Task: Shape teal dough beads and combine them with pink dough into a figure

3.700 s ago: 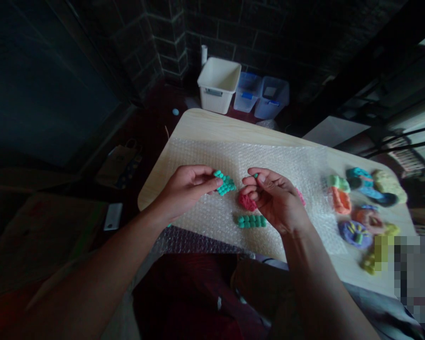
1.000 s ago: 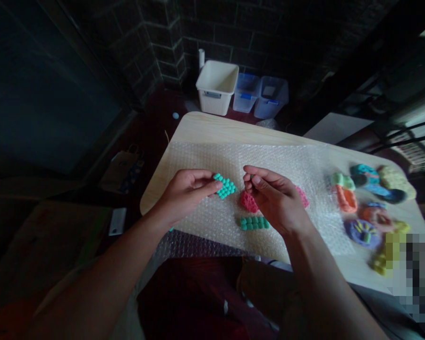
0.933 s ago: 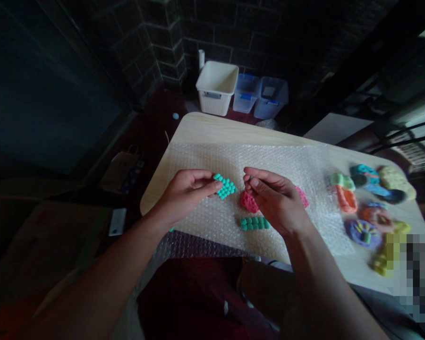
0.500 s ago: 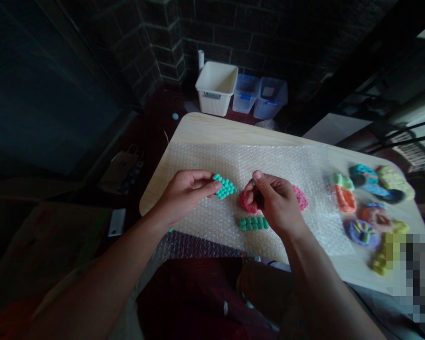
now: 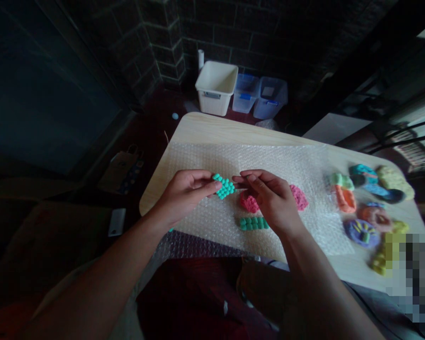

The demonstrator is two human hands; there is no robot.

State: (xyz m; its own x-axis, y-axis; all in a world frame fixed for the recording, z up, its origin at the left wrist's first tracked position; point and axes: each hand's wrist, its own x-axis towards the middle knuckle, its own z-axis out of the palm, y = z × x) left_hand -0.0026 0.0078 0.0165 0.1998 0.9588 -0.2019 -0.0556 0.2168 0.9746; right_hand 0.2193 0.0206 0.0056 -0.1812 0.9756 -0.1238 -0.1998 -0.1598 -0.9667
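Note:
My left hand [image 5: 189, 191] pinches a turquoise piece made of small beaded lumps, like modelling clay [image 5: 225, 187], between thumb and fingers above the bubble wrap. Just to its right is my right hand [image 5: 271, 198], its thumb pressed against the fingers and the fingertips close to the piece's edge. Whatever sits in that pinch is too small or hidden to tell. Beneath the right hand lie pink lumpy clay pieces [image 5: 299, 197], partly covered by it. A green strip of two rows of lumps [image 5: 253, 223] rests nearer to me on the wrap.
Bubble wrap [image 5: 205, 158] covers much of the wooden table [image 5: 212, 123]. Several coloured clay shapes stand at the right, among them a purple disc [image 5: 361, 233] and an orange-and-green piece [image 5: 345, 198]. Beyond the table are a white bin [image 5: 216, 87] and clear boxes [image 5: 246, 94].
My right hand has shifted its fingers left toward the turquoise piece, uncovering more of the pink clay. A tiny green bit seen at its fingertips earlier no longer shows. My left hand stays put.

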